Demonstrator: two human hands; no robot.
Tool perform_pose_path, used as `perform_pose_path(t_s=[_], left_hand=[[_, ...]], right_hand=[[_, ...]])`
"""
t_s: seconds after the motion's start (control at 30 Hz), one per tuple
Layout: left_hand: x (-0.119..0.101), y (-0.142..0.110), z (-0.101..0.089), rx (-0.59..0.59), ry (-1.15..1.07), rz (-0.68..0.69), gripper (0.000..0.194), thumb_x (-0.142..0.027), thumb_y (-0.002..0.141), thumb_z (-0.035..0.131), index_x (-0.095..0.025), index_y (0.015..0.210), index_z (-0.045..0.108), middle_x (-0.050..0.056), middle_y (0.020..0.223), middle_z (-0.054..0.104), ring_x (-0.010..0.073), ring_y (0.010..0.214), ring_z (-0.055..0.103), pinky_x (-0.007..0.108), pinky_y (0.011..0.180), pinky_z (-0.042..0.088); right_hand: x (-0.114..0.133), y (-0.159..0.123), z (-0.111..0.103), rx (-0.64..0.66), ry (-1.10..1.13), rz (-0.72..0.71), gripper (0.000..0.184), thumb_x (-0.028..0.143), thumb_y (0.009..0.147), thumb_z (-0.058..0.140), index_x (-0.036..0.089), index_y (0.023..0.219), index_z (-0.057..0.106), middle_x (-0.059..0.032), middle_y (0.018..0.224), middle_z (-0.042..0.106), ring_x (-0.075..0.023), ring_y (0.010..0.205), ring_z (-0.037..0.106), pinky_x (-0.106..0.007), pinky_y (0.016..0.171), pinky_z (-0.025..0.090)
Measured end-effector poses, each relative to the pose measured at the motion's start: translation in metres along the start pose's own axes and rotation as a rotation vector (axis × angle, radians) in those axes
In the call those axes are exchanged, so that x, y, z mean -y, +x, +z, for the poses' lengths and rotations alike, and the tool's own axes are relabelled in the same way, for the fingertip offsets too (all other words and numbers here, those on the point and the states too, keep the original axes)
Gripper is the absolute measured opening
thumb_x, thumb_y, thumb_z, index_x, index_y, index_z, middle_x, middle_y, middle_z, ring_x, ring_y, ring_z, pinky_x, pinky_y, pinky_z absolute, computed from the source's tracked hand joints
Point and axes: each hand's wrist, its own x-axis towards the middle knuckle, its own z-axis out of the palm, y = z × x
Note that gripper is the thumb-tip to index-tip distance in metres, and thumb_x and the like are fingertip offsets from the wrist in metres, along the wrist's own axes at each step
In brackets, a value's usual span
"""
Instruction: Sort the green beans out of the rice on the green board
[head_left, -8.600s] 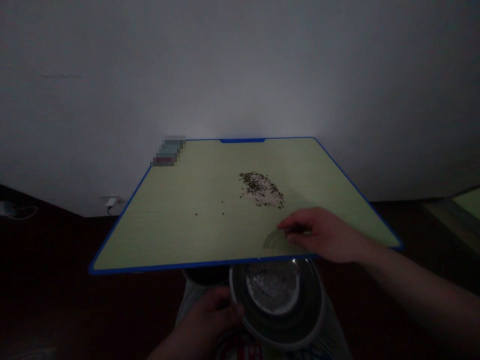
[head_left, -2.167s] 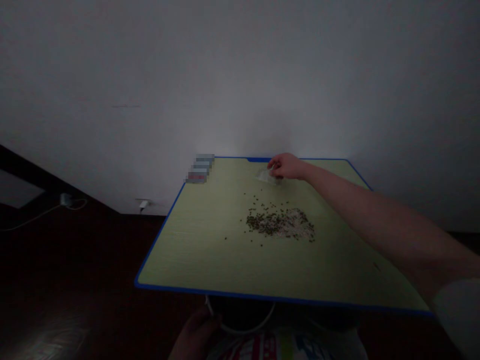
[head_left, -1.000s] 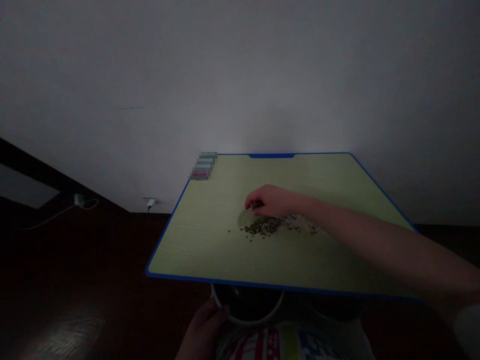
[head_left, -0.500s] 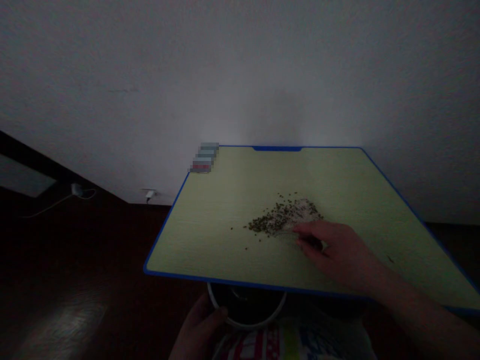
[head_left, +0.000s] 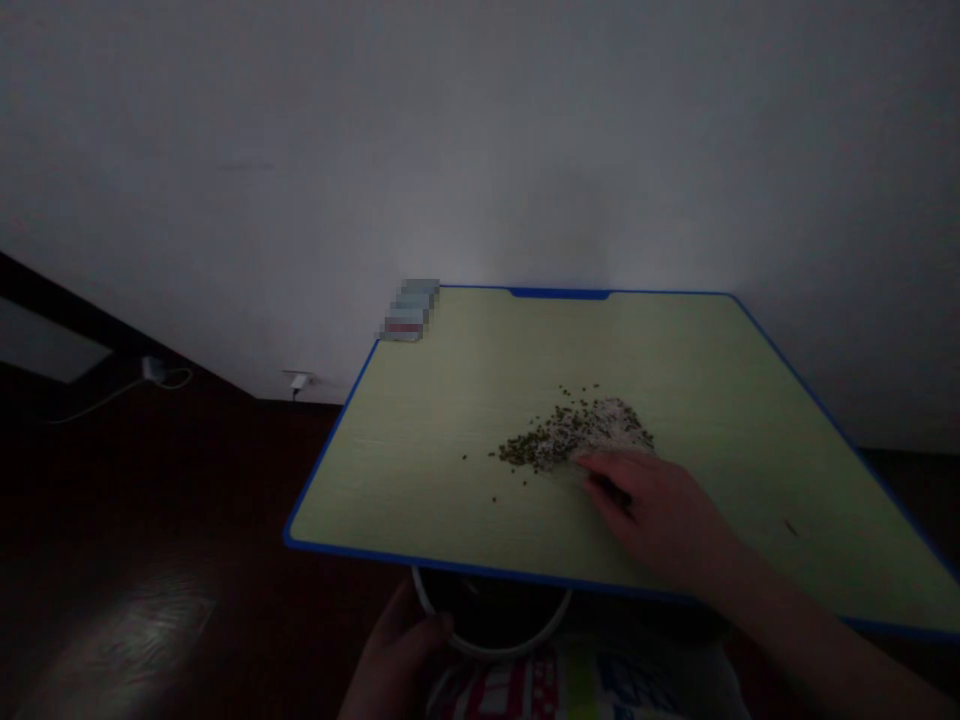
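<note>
A mixed pile of green mung beans and white rice grains (head_left: 600,425) lies on a pale yellow-green table (head_left: 420,400) with a blue rim. At the near side of the pile is my right hand (head_left: 660,510), its thumb and fingers pinching a thin clear plastic piece (head_left: 564,466). The piece barely shows against the grains, so its full shape is unclear. Below the table's front edge, my left hand (head_left: 401,645) grips the left rim of a metal bowl (head_left: 517,648). The table hides the far part of this bowl, and its inside is dark.
A blurred-out flat item (head_left: 411,310) lies at the table's far left corner. Stray beans are scattered around the pile. A second dark bowl (head_left: 694,622) is partly visible under the front edge. Behind stands a wall (head_left: 480,140) with a plugged-in white charger (head_left: 299,382).
My right hand swept from the table's far side around to the pile's near side, then slightly left. The pile has become more compact. My left hand now holds a different bowl from the earliest frame.
</note>
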Motion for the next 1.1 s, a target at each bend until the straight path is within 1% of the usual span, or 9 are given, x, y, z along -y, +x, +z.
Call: perform_pose_path(t_s=[0.07,0.13,0.27,0.43,0.57,0.73,0.87,0.97,1.1], left_hand=[[0.001,0.0,0.0,0.001,-0.006,0.002,0.047,-0.006,0.061,0.071,-0.016,0.107,0.065,0.011,0.092,0.08,0.0331,0.099,0.07,0.043,0.089,0.051],[0.001,-0.001,0.002,-0.002,-0.013,0.006,0.045,-0.007,0.061,0.07,-0.016,0.105,0.066,0.011,0.092,0.08,0.0326,0.097,0.071,0.042,0.089,0.051],[0.001,-0.004,0.007,-0.008,-0.013,0.001,0.048,-0.006,0.058,0.069,-0.016,0.105,0.067,0.011,0.09,0.08,0.0335,0.094,0.072,0.043,0.086,0.052],[0.001,-0.006,0.009,0.036,-0.002,0.0,0.049,-0.006,0.06,0.068,-0.017,0.108,0.066,0.01,0.091,0.08,0.0321,0.096,0.071,0.042,0.084,0.053],[0.0,-0.005,0.008,0.051,0.044,0.013,0.047,-0.007,0.06,0.069,-0.018,0.106,0.066,0.009,0.091,0.08,0.0318,0.096,0.071,0.041,0.084,0.053],[0.001,-0.004,0.006,0.035,0.046,0.031,0.049,-0.006,0.06,0.068,-0.017,0.108,0.065,0.009,0.092,0.08,0.0303,0.095,0.071,0.041,0.085,0.053],[0.003,-0.002,0.005,0.055,0.055,0.057,0.049,-0.007,0.062,0.066,-0.017,0.11,0.064,0.01,0.094,0.079,0.0298,0.091,0.072,0.04,0.079,0.054],[0.002,-0.003,0.006,0.056,0.086,0.059,0.048,-0.007,0.062,0.065,-0.016,0.109,0.063,0.01,0.094,0.079,0.0302,0.086,0.072,0.039,0.074,0.055],[0.001,-0.005,0.008,0.052,0.087,0.045,0.048,-0.009,0.062,0.066,-0.017,0.11,0.062,0.01,0.093,0.078,0.0306,0.086,0.072,0.039,0.07,0.055]], right_hand=[[0.002,0.004,0.001,0.005,0.007,-0.002,0.031,0.021,0.088,0.043,0.017,0.104,0.07,-0.0101,0.098,0.074,-0.0229,0.089,0.069,-0.037,0.08,0.055],[0.004,0.009,0.003,0.017,0.018,0.001,0.031,0.021,0.088,0.044,0.019,0.105,0.069,-0.0092,0.098,0.074,-0.0224,0.089,0.069,-0.037,0.08,0.054],[0.01,0.019,0.007,0.039,0.047,-0.005,0.031,0.021,0.088,0.045,0.018,0.108,0.069,-0.0087,0.101,0.074,-0.0216,0.09,0.068,-0.036,0.082,0.053],[0.017,0.029,0.013,0.074,0.082,-0.05,0.031,0.02,0.088,0.047,0.017,0.11,0.068,-0.009,0.102,0.073,-0.021,0.093,0.067,-0.035,0.084,0.052],[0.025,0.029,0.017,0.101,0.126,-0.104,0.03,0.02,0.09,0.046,0.014,0.109,0.068,-0.01,0.102,0.073,-0.0211,0.093,0.067,-0.035,0.084,0.051],[0.036,0.028,0.018,0.194,0.189,-0.133,0.027,0.02,0.091,0.047,0.015,0.107,0.068,-0.0092,0.102,0.072,-0.0206,0.091,0.066,-0.034,0.084,0.049],[0.044,0.027,0.017,0.292,0.241,-0.158,0.025,0.018,0.089,0.05,0.017,0.104,0.069,-0.0076,0.099,0.073,-0.0201,0.088,0.065,-0.033,0.08,0.048],[0.048,0.026,0.017,0.346,0.299,-0.147,0.023,0.018,0.086,0.053,0.019,0.103,0.07,-0.0057,0.097,0.073,-0.0193,0.086,0.065,-0.031,0.077,0.047],[0.051,0.023,0.015,0.365,0.39,-0.087,0.022,0.015,0.083,0.056,0.02,0.099,0.071,-0.0032,0.091,0.073,-0.0167,0.082,0.065,-0.028,0.074,0.046]])
